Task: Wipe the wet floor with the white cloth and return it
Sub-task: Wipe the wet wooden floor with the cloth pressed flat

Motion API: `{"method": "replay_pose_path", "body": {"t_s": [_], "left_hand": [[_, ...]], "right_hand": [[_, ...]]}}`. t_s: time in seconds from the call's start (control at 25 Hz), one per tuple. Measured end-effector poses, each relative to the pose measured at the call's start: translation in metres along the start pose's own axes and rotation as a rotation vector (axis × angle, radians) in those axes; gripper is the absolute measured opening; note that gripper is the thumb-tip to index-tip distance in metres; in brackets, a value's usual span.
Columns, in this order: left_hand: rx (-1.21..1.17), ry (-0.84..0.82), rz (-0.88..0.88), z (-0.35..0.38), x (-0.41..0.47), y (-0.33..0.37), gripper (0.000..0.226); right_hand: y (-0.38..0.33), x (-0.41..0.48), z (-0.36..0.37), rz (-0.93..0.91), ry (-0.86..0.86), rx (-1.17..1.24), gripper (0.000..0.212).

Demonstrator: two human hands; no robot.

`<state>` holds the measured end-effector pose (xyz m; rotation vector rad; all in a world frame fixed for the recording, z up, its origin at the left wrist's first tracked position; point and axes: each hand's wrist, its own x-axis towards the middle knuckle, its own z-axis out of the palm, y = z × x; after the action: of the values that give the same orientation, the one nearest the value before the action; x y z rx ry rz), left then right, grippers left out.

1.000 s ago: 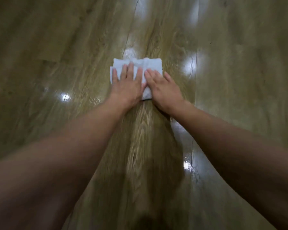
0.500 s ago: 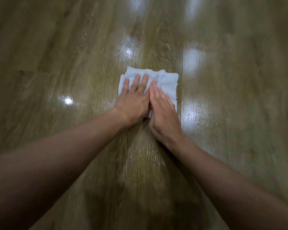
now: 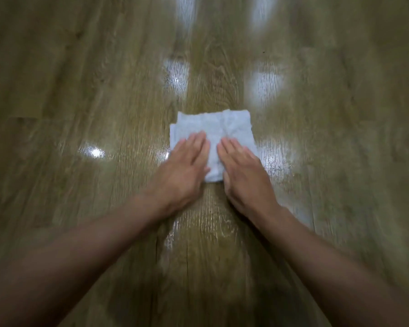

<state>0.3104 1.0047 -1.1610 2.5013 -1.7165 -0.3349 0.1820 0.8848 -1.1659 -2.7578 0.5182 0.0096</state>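
Head view showed one white cloth [image 3: 224, 128] lying flat on the wooden floor [image 3: 80, 90], folded to a rough square. Two hands pressed on its near half, fingers straight and grasping nothing: the left hand [image 3: 184, 171] on the cloth's left side, the right hand [image 3: 246, 175] on its right. Flat palms probably spread the pressure for wiping. Wet sheen [image 3: 276, 159] glistened just right of the cloth and on its near side.

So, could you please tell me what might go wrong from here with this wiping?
Both the left hand and right hand lie flat on the cloth without gripping it, so it could bunch or slide out. Wet streaks on the floor right of the cloth might get missed.
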Motion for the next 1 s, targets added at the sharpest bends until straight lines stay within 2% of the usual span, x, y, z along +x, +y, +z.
{"method": "replay_pose_path", "body": {"t_s": [0.08, 0.16, 0.28, 0.36, 0.44, 0.6, 0.72, 0.88, 0.92, 1.0], "left_hand": [[0.062, -0.03, 0.02, 0.009, -0.014, 0.008, 0.059], [0.122, -0.056, 0.009, 0.002, 0.013, 0.003, 0.06], [0.071, -0.112, -0.206, -0.012, 0.071, -0.004, 0.059], [0.025, -0.142, -0.288, -0.016, 0.086, 0.003, 0.057], [0.062, -0.1, -0.216, -0.009, 0.072, 0.019, 0.057], [0.085, -0.008, 0.065, 0.02, 0.018, 0.076, 0.056], [0.136, -0.063, 0.06, 0.017, 0.04, 0.088, 0.058], [0.066, -0.215, -0.162, -0.014, 0.119, 0.089, 0.06], [0.078, -0.228, -0.171, -0.015, 0.124, 0.094, 0.06], [0.118, -0.19, -0.067, -0.007, 0.106, 0.106, 0.058]], "right_hand": [[-0.001, -0.024, -0.001, 0.003, -0.014, -0.012, 0.058], [0.01, 0.0, -0.007, -0.018, -0.024, -0.038, 0.058], [0.031, 0.071, -0.023, -0.006, -0.059, -0.092, 0.054], [0.038, 0.086, -0.027, 0.018, -0.071, -0.101, 0.054], [0.04, 0.052, -0.021, 0.031, -0.047, -0.062, 0.055], [0.046, -0.066, -0.01, 0.164, 0.058, 0.093, 0.058], [0.073, -0.058, -0.022, 0.114, 0.041, 0.042, 0.055], [0.112, 0.033, -0.054, 0.113, -0.085, 0.044, 0.055], [0.118, 0.035, -0.057, 0.117, -0.106, 0.057, 0.057], [0.12, -0.003, -0.052, 0.128, -0.061, 0.047, 0.057]]}}
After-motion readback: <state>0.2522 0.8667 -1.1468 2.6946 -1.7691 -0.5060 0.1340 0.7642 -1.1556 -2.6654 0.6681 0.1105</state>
